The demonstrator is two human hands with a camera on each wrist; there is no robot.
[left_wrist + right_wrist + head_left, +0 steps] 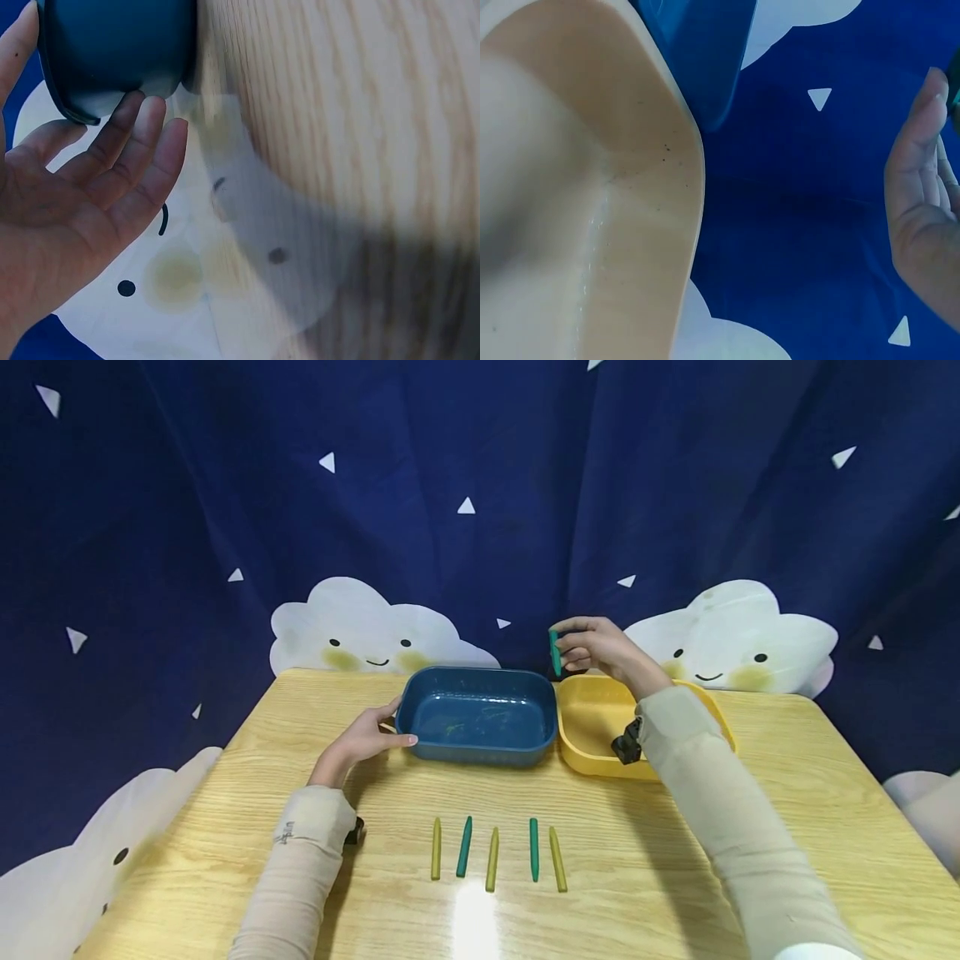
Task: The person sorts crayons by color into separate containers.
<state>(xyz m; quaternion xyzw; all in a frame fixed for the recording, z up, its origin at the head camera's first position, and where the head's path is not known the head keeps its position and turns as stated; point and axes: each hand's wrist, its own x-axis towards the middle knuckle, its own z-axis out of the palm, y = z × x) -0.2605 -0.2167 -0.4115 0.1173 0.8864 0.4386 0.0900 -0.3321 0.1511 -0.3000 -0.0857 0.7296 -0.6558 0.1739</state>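
Observation:
At its left end the blue bin (480,753) is held by my left hand (363,737), with the thumb on the near side and a finger at the far left corner. Seen from the left wrist, my left hand's fingers (127,150) are bent toward the bin's end wall. Pinched upright in my right hand (600,647) is a green crayon (556,653), raised over the back near where the blue bin and the yellow bin (600,766) meet. The right wrist view catches only part of that hand (922,180), at the right edge.
On the wooden table (405,927) in front of the bins several crayons lie in a row, such as a yellow crayon (437,850) and a green crayon (534,850). The two bins stand side by side. A dark blue curtain (480,568) with clouds hangs behind.

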